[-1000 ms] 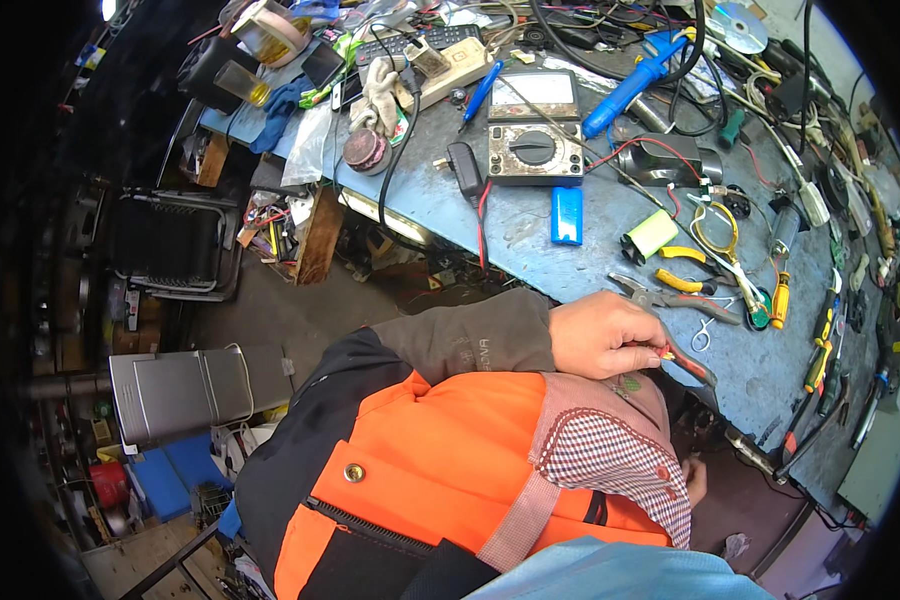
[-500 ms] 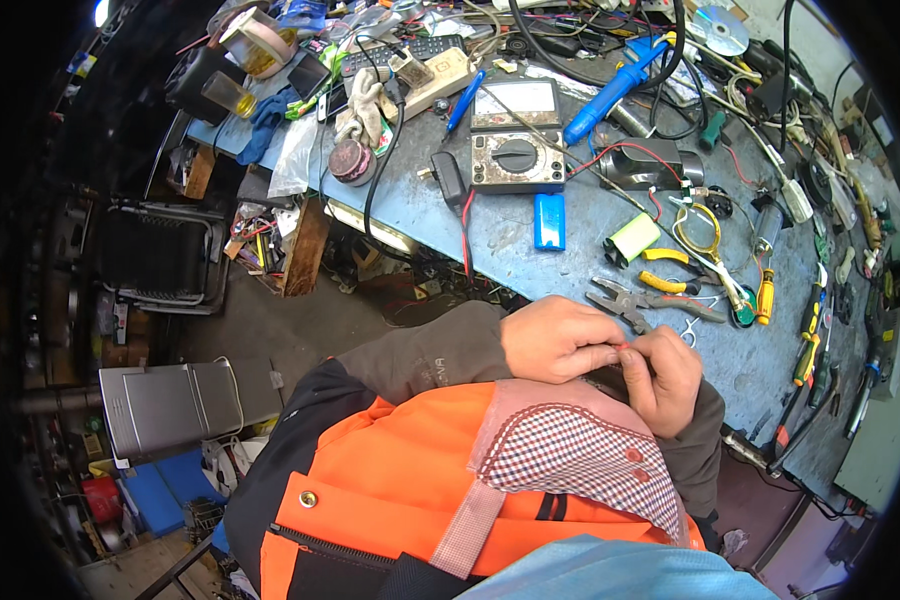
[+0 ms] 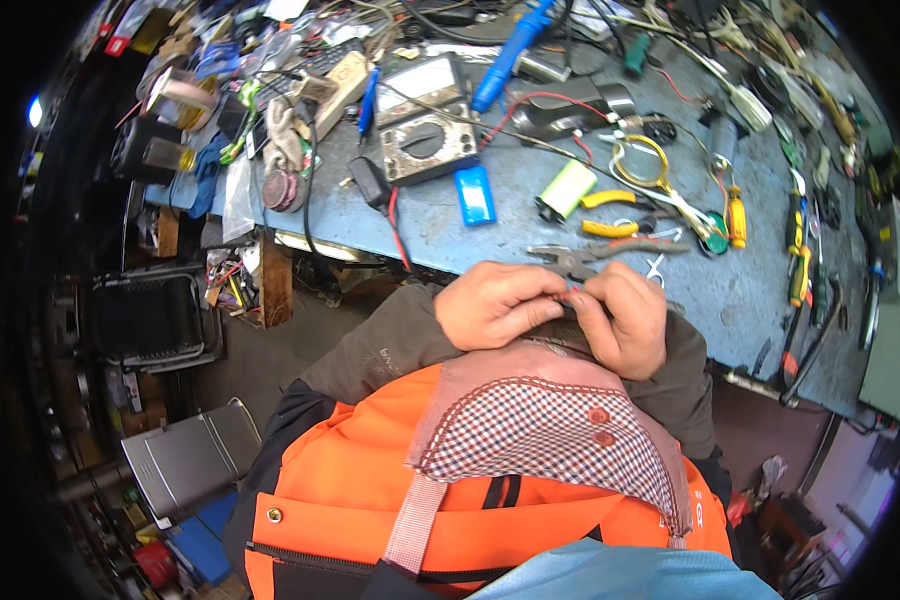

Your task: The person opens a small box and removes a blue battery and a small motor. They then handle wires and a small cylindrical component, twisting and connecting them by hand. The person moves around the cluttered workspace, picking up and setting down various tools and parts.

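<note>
Together, left fingers (image 3: 533, 284), right fingers (image 3: 615, 292) pinching tiny red piece (image 3: 572, 291), checkered cloth (image 3: 530, 425), metal pliers (image 3: 575, 261)

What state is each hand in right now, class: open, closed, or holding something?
Left hand: closed, pinching a tiny red item too small to identify.
Right hand: closed, pinching at the same item.

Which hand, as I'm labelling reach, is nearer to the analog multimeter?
Left. The analog multimeter lies beyond the left hand, slightly to its left; the right hand is farther off, to the right of the left hand.
</note>
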`<state>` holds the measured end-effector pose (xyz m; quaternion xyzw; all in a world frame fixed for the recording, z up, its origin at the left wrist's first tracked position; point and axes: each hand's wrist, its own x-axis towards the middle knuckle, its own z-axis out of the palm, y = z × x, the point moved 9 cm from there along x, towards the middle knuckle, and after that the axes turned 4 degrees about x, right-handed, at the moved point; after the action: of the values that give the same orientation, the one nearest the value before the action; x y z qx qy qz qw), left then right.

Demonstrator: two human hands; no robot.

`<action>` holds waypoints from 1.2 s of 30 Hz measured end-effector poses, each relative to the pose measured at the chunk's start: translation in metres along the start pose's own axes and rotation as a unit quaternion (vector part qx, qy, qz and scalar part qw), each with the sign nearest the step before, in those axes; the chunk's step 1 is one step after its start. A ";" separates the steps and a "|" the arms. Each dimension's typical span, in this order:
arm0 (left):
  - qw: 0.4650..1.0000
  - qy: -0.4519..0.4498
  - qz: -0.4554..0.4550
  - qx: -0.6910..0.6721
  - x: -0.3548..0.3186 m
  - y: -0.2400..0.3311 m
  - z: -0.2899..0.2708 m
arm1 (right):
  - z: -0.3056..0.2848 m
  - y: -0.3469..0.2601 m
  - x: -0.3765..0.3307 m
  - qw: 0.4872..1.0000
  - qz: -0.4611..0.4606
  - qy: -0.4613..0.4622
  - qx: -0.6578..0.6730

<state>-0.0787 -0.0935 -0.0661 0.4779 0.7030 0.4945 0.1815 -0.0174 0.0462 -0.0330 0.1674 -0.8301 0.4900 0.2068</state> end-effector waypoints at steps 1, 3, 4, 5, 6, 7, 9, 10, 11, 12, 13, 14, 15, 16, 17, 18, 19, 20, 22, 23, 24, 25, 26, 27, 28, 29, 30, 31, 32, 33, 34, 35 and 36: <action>1.000 -0.002 0.000 0.010 0.001 0.002 0.001 | 0.000 0.001 0.000 1.000 0.004 0.000 0.004; 0.999 0.002 -0.019 0.026 0.003 0.010 0.002 | -0.003 0.000 0.001 1.000 0.006 0.005 0.017; 0.999 0.011 -0.006 0.047 0.003 0.012 0.004 | -0.002 -0.003 0.001 1.000 0.001 0.004 0.010; 0.997 0.020 0.007 0.068 0.004 0.014 0.005 | -0.002 -0.003 0.001 1.000 -0.006 0.000 -0.002; 0.996 0.014 0.014 0.082 0.005 0.018 0.007 | -0.001 -0.002 -0.003 1.000 -0.002 0.000 -0.001; 0.996 0.003 0.016 0.086 0.005 0.020 0.009 | 0.000 -0.002 -0.006 1.000 -0.003 -0.002 0.000; 0.995 -0.018 0.021 0.093 0.003 0.024 0.014 | 0.002 -0.004 -0.012 1.000 -0.005 -0.020 0.001; 0.997 -0.019 0.022 0.071 0.002 0.027 0.014 | 0.005 -0.006 -0.015 1.000 -0.006 -0.029 0.006; 0.997 -0.037 0.015 0.064 0.001 0.029 0.017 | 0.005 -0.007 -0.017 0.999 -0.005 -0.033 0.009; 0.997 -0.055 0.009 0.057 0.001 0.029 0.018 | 0.004 -0.009 -0.019 0.999 -0.005 -0.037 0.013; 0.996 -0.072 0.002 0.050 0.001 0.030 0.019 | 0.004 -0.011 -0.020 0.999 -0.004 -0.041 0.017; 0.997 -0.073 0.002 0.038 0.002 0.033 0.019 | 0.004 -0.012 -0.022 0.999 -0.012 -0.042 0.022; 0.996 -0.079 0.003 0.045 0.002 0.033 0.019 | 0.004 -0.013 -0.023 0.999 -0.019 -0.043 0.027; 0.995 -0.086 0.005 0.052 0.002 0.033 0.019 | 0.004 -0.014 -0.023 0.998 -0.027 -0.043 0.030; 0.994 -0.093 0.008 0.059 0.002 0.033 0.019 | 0.004 -0.014 -0.024 0.998 -0.029 -0.043 0.038; 0.993 -0.100 0.003 0.058 0.002 0.035 0.019 | 0.005 -0.013 -0.026 0.998 -0.032 -0.044 0.045; 0.993 -0.101 0.007 0.056 0.002 0.035 0.020 | 0.006 -0.013 -0.027 0.997 -0.035 -0.043 0.053; 0.993 -0.102 0.011 0.054 0.001 0.036 0.021 | 0.006 -0.013 -0.028 0.997 -0.031 -0.041 0.058; 0.992 -0.096 0.014 0.078 0.000 0.035 0.022 | 0.005 -0.013 -0.029 0.997 -0.022 -0.038 0.065; 0.991 -0.088 0.014 0.104 -0.001 0.034 0.024 | 0.005 -0.010 -0.029 0.997 0.005 -0.045 0.061; 0.988 -0.081 0.014 0.130 -0.002 0.035 0.025 | 0.004 -0.007 -0.030 0.997 0.032 -0.052 0.056; 0.982 -0.068 0.041 0.169 -0.001 0.041 0.025 | 0.003 -0.004 -0.031 0.995 0.059 -0.058 0.050; 0.974 -0.055 0.068 0.208 0.002 0.049 0.024 | 0.002 -0.005 -0.033 0.996 0.061 -0.050 0.045; 0.964 -0.042 0.094 0.245 0.003 0.057 0.023 | 0.002 -0.006 -0.036 0.996 0.063 -0.042 0.040; 0.953 -0.035 0.109 0.281 0.005 0.063 0.025 | -0.001 -0.008 -0.038 0.997 0.065 -0.033 0.033; 0.952 -0.037 0.111 0.282 0.006 0.064 0.026 | -0.003 -0.008 -0.038 0.996 0.073 -0.030 0.036; 0.951 -0.038 0.113 0.284 0.008 0.066 0.027 | -0.004 -0.008 -0.038 0.996 0.080 -0.028 0.039; 0.951 -0.041 0.113 0.287 0.008 0.067 0.027 | -0.004 -0.009 -0.038 0.995 0.088 -0.026 0.044; 0.961 -0.057 0.083 0.257 0.010 0.065 0.027 | -0.004 -0.010 -0.038 0.996 0.084 -0.023 0.037; 0.971 -0.079 0.064 0.215 0.011 0.063 0.029 | -0.005 -0.014 -0.038 0.997 0.067 -0.030 0.038; 0.979 -0.103 0.045 0.173 0.011 0.061 0.030 | -0.006 -0.018 -0.038 0.997 0.052 -0.036 0.039; 0.983 -0.127 0.025 0.130 0.011 0.059 0.032 | -0.007 -0.022 -0.038 0.998 0.037 -0.042 0.039; 0.984 -0.146 0.008 0.102 0.012 0.060 0.031 | -0.008 -0.025 -0.038 0.998 0.015 -0.044 0.039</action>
<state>-0.0321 -0.0641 -0.0258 0.5665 0.7119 0.3467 0.2283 0.0282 0.0445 -0.0304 0.1845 -0.8210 0.5174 0.1558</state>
